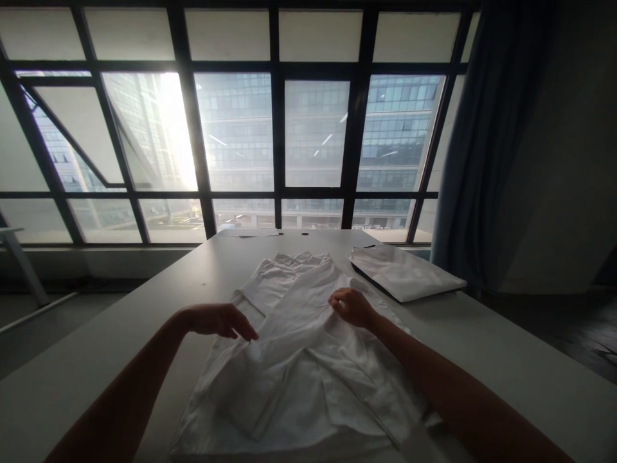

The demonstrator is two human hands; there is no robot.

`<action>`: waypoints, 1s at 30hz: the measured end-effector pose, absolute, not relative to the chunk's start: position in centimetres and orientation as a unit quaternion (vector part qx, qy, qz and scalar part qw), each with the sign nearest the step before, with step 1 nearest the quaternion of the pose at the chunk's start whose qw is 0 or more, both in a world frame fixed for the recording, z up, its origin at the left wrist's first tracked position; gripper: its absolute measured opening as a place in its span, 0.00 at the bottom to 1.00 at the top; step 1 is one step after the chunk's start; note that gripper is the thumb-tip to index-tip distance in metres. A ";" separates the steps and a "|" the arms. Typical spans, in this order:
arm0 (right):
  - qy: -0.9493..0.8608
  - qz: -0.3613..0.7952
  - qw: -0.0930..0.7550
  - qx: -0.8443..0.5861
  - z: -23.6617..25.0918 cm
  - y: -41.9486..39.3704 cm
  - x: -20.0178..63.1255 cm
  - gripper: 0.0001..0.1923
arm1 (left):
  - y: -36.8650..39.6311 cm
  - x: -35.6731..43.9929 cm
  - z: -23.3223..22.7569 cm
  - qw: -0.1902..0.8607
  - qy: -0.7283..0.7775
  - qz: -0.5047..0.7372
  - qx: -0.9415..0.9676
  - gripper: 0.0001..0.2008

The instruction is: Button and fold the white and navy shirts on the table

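Pinching creased white shirt (299,360) cloth, right hand (351,307) fingers close; left hand (219,319) rests flat, open.

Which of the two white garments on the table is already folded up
The folded white garment at the far right, lying as a flat, neat rectangle, touched by neither hand. The white shirt in the middle lies spread open, with the left hand and right hand on it.

Shirt (299,360) on table (506,347); folded garment (405,273) behind, right; window (270,128) beyond.
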State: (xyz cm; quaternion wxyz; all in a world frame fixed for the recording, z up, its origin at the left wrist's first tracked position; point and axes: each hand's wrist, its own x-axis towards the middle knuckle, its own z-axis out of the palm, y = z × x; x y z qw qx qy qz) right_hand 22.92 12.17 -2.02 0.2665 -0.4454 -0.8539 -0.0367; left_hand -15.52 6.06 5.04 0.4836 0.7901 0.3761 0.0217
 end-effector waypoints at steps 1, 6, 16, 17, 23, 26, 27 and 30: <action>-0.834 -0.057 0.260 -0.483 -2.1 12.6 23.3 0.14 | 6.1 -15.1 4.8 0.471 0.406 0.036 0.782 0.19; -0.768 -0.126 0.190 -0.598 -3.3 14.8 26.1 0.14 | 4.7 -12.5 4.0 0.317 0.558 -0.042 0.766 0.38; -0.708 -0.089 0.115 -0.691 -3.8 16.2 28.6 0.20 | 4.6 -12.8 2.8 0.447 0.511 -0.039 0.733 0.46; -0.707 -0.087 0.111 -0.693 -3.8 16.3 28.6 0.21 | 4.9 -13.2 3.0 0.475 0.481 -0.033 0.736 0.43; -0.692 -0.081 0.083 -0.713 -3.8 16.6 28.8 0.23 | 4.7 -14.3 4.3 0.412 0.498 -0.077 0.760 0.43; -0.691 -0.092 0.093 -0.711 -3.7 16.4 28.5 0.22 | 3.9 -12.2 4.0 0.209 0.512 0.025 0.833 0.37; -0.697 -0.102 0.112 -0.701 -3.6 16.4 28.4 0.22 | 3.7 -11.1 3.6 0.157 0.482 0.078 0.859 0.33; -0.745 -0.112 0.165 -0.636 -3.8 16.7 28.0 0.22 | 3.3 -7.8 1.3 0.130 0.330 0.116 0.928 0.31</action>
